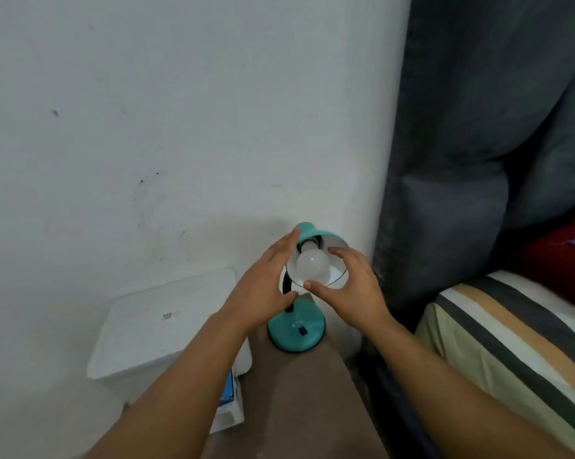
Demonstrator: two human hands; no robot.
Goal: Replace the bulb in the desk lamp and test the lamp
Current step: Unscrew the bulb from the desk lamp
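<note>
lamp [296, 329]: teal desk lamp, round base standing at the far end of the brown worktop [299, 392], close to the white wall [147, 127]; black rocker switch on the front of the base.
neck: dark curved neck rising from the base to the shade, partly hidden behind my left hand.
shade [315, 231]: teal outside, pale inside, tilted so its open mouth faces up toward me.
bulb [312, 266]: white frosted globe, seated in the dark socket inside the shade, unlit.
left hand [263, 286]: at the left rim of the shade; fingers straight and held together, fingertips reaching the teal crown, thumb below near the neck. i cannot tell how firmly it presses.
right hand [349, 286]: at the right rim of the shade; fingers spread, thumb tip at the lower rim just below the bulb, index fingertip at the upper right rim. whether the fingers touch the bulb itself i cannot tell.
white box [167, 326]: left of the worktop, against the wall.
bed [511, 332]: to the right, striped cover, grey padded headboard [478, 127] behind it.
</note>
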